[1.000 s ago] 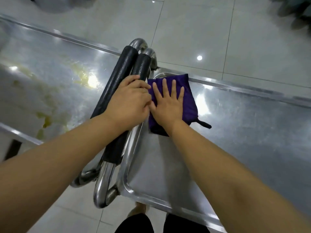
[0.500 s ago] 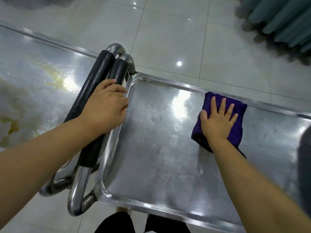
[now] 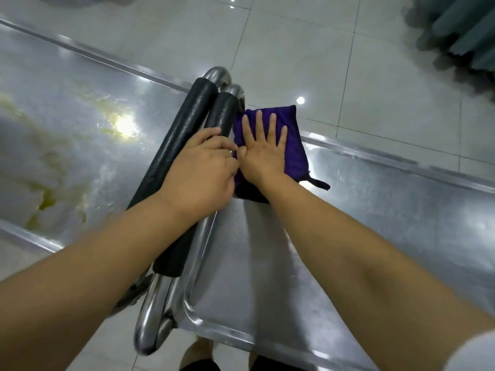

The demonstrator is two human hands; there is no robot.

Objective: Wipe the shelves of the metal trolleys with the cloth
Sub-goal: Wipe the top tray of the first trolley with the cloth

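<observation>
Folded purple cloth (image 3: 294,148), a soft rough rectangle, lies in the far left corner of the right trolley shelf (image 3: 361,236), a brushed steel tray with a raised rounded rim. Flat on it is the right hand (image 3: 263,156), fingers straight and spread, pressing down. Just beside, the left hand (image 3: 199,175) curls round the black handle bars (image 3: 192,113), two textured padded tubes on chrome pipe. The left trolley shelf (image 3: 67,116) is glossy steel with yellowish smears. Pale glossy floor tiles (image 3: 294,49) lie beyond.

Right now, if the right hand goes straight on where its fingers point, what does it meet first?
Probably the shelf's far rim, hidden there under the purple cloth that the right hand presses; depth unclear.
</observation>
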